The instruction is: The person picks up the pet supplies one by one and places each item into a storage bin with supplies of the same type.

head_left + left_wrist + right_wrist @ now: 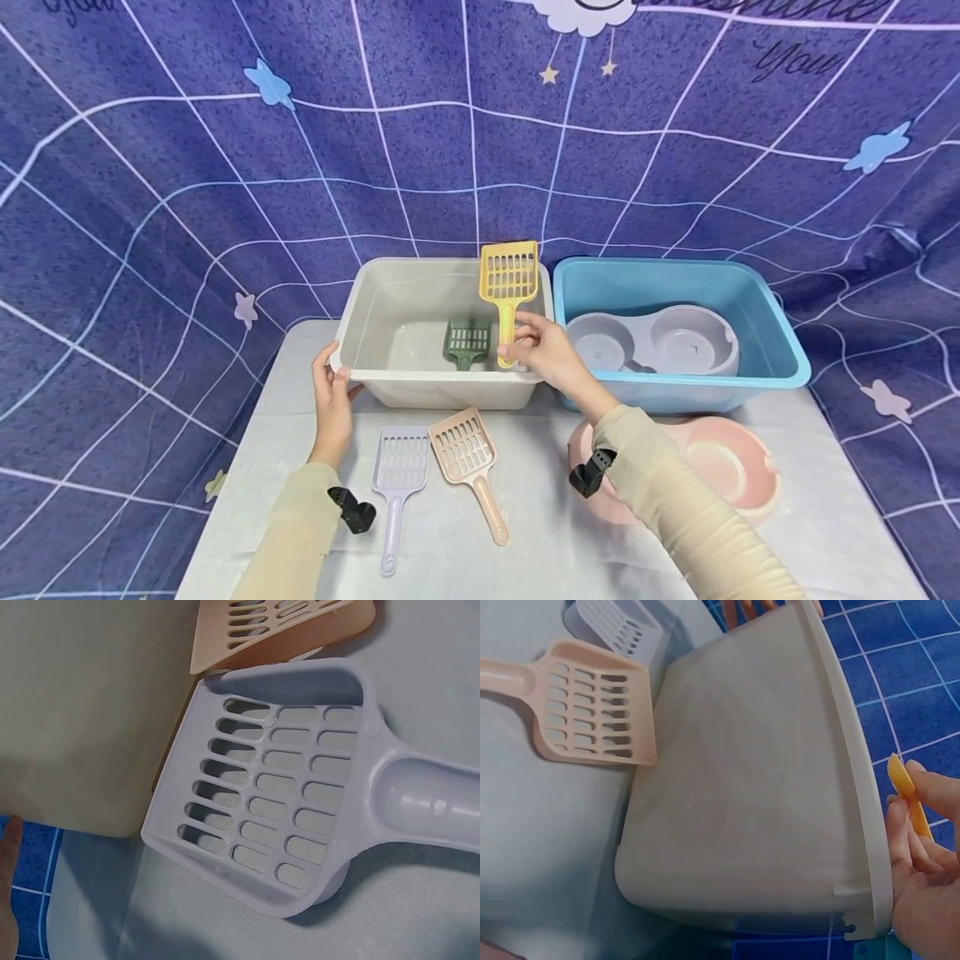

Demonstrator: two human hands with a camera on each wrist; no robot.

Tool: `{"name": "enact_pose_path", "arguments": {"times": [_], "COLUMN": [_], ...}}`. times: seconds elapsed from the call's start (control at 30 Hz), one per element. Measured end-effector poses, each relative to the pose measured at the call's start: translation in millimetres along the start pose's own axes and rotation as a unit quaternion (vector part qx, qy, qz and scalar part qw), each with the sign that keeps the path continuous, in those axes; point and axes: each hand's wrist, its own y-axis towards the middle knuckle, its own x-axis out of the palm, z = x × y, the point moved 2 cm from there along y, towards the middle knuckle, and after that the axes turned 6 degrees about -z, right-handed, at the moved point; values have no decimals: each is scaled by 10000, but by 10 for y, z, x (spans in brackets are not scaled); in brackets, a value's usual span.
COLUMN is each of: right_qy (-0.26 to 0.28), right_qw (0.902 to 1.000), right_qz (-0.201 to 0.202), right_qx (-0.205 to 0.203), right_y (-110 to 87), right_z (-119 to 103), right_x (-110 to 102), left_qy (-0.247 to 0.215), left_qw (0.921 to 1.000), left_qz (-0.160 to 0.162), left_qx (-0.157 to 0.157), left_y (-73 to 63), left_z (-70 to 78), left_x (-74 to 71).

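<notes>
My right hand [546, 348] pinches the handle of a yellow litter scoop [508, 275], held upright with its slotted head up, over the front right part of a light grey litter box [450, 390]. In the right wrist view, the yellow handle [901, 778] sits between thumb and fingers beyond the rim. My left hand [332, 408] grips the box's front left corner, fingers at the rim. A dark green litter scoop [467, 340] lies inside the box, its handle partly hidden by the front wall.
In front of the box lie a lilac scoop [401, 462] and a peach scoop [465, 446]. To the right stands a blue box [675, 382] containing a grey double bowl [693, 337]. A pink double bowl [761, 475] is partly under my right forearm. A patterned curtain [420, 150] hangs behind.
</notes>
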Motion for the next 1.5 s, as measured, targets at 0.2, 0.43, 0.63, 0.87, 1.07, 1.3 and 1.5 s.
{"name": "enact_pose_path", "arguments": {"times": [0.2, 0.43, 0.63, 0.87, 1.07, 1.3, 1.5], "right_qy": [-103, -226, -12, 219, 474, 417, 422], "right_qw": [9999, 9996, 9986, 9967, 9934, 9919, 9918], "right_qz": [63, 160, 397, 554, 687, 616, 527], "right_qx": [34, -100, -342, -555, -786, -1034, -1089], "right_y": [-11, -25, -13, -27, -69, -201, -297], "right_z": [1, 8, 14, 34, 48, -29, -46], "right_x": [17, 13, 9, 33, 39, 79, 118], "left_qy": [81, 74, 64, 103, 105, 32, -88], "left_qw": [10000, 10000, 10000, 9999, 9999, 9999, 9998], "left_qz": [-23, -12, -45, 13, 5, 117, 120], "left_qx": [-33, -42, -61, -71, -53, -65, -148], "left_y": [-7, -11, 7, 5, 5, -1, 0], "left_z": [17, 27, 24, 21, 17, 17, 30], "left_x": [-5, -2, 13, 18, 19, 3, 8]}}
